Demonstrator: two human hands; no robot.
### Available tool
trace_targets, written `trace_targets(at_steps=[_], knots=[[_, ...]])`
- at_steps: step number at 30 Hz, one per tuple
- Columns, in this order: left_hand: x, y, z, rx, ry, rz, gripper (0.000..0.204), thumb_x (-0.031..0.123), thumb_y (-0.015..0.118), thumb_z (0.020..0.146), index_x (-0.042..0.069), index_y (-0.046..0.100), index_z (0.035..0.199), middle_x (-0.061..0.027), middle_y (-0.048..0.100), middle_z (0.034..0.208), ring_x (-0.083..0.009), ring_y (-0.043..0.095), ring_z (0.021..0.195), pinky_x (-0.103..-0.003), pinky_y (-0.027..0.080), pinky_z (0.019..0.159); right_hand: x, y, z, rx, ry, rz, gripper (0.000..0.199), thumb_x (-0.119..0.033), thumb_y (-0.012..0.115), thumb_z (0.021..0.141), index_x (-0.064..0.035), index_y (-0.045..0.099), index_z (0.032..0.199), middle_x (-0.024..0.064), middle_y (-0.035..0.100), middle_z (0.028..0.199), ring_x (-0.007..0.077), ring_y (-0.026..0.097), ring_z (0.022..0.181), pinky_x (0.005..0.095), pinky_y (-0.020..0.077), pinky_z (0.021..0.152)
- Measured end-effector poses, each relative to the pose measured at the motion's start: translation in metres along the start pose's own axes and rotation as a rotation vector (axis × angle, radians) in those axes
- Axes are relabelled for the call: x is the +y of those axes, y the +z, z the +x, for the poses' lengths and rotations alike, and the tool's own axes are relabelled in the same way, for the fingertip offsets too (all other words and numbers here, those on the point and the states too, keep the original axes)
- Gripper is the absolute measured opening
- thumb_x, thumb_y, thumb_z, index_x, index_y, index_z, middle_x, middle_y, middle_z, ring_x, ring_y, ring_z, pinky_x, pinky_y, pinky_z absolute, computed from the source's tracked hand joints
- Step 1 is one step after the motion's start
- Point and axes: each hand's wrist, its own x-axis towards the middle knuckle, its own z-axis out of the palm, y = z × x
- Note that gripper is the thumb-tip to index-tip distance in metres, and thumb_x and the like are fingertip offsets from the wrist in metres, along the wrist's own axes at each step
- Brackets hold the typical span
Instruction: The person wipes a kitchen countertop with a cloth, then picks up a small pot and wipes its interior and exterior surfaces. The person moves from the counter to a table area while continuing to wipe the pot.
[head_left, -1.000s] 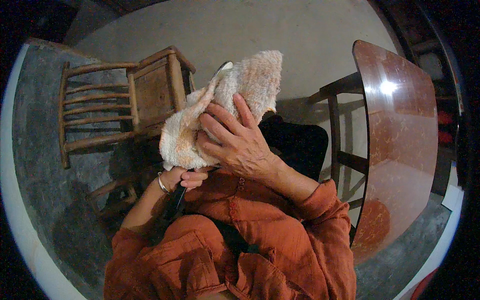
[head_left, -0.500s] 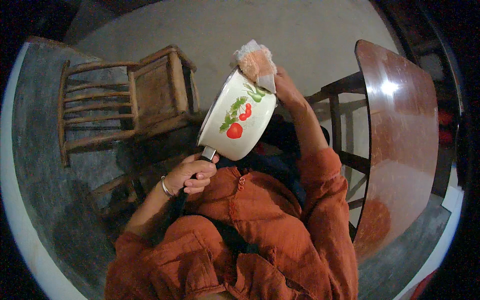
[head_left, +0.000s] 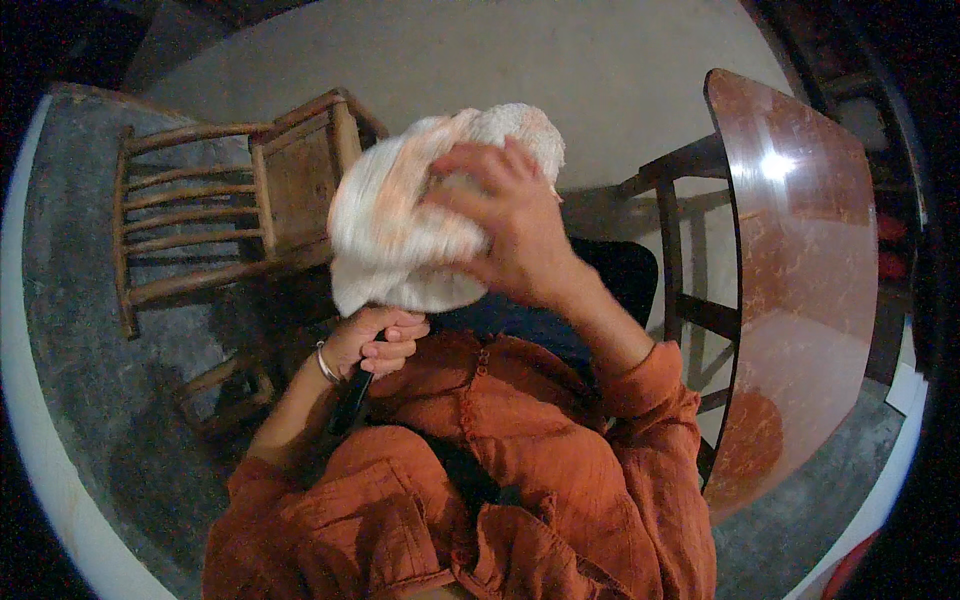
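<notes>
My left hand (head_left: pixel 378 340), with a bangle at its wrist, is wrapped round the black handle (head_left: pixel 349 402) of a saucepan. A white and peach towel (head_left: pixel 395 195) is draped over the pan and hides nearly all of its body. My right hand (head_left: pixel 512 225) lies over the towel, its fingers curved against the cloth and blurred by motion. Both hands are in front of my chest, above my lap.
On the left stands a wooden chair (head_left: pixel 190 238) with a slatted back, and below it a small wooden stool (head_left: pixel 225 385). A table with a glossy reddish-brown top (head_left: pixel 800 260) is close by on the right.
The towel was bunched at the pan's far rim; now it spreads over the pan's painted side. My right hand has come nearer and to the left. My left hand keeps the handle.
</notes>
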Motion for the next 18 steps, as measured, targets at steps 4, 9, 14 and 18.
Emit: trace_targets(at_steps=[4, 9, 14, 18], knots=[[-0.003, 0.016, 0.001, 0.186, 0.098, -0.102, 0.01, 0.014, 0.045, 0.091, 0.011, 0.042, 0.101, 0.0049, 0.035, 0.06, -0.0015, 0.029, 0.033, -0.017, 0.026, 0.027, 0.06, 0.003, 0.014, -0.036, 0.546, 0.986, 0.039, -0.024, 0.065, 0.076, 0.0003, 0.058, 0.105, 0.0072, 0.06, 0.098, 0.0142, 0.058, 0.085, 0.0269, 0.0486, 0.073], [-0.009, 0.012, 0.002, 0.157, 0.115, -0.104, 0.013, 0.012, 0.045, 0.091, 0.011, 0.042, 0.104, 0.0044, 0.036, 0.061, -0.0016, 0.029, 0.033, -0.018, 0.027, 0.027, 0.085, 0.0, 0.017, -0.101, 0.854, 0.882, 0.034, -0.025, 0.06, 0.078, -0.0007, 0.059, 0.103, 0.0089, 0.062, 0.092, 0.0161, 0.06, 0.079, 0.0269, 0.0482, 0.068], [-0.008, 0.007, 0.003, 0.177, 0.114, -0.11, 0.012, 0.022, 0.045, 0.093, 0.01, 0.047, 0.096, 0.0046, 0.035, 0.056, -0.0032, 0.03, 0.033, -0.019, 0.025, 0.028, 0.026, 0.0, 0.004, 0.051, 0.222, 0.082, 0.035, -0.023, 0.063, 0.07, -0.0059, 0.06, 0.101, 0.0123, 0.054, 0.114, 0.0286, 0.052, 0.105, 0.0388, 0.0399, 0.089], [-0.021, -0.03, -0.003, -0.168, 0.082, -0.076, 0.041, 0.049, 0.037, 0.092, 0.013, 0.045, 0.076, 0.0063, 0.03, 0.044, -0.0048, 0.03, 0.034, -0.018, 0.023, 0.031, -0.039, 0.017, -0.02, -0.064, -0.218, -0.182, 0.027, -0.022, 0.058, 0.067, -0.0166, 0.059, 0.093, 0.0074, 0.05, 0.118, 0.0266, 0.043, 0.119, 0.0581, 0.0207, 0.104]])
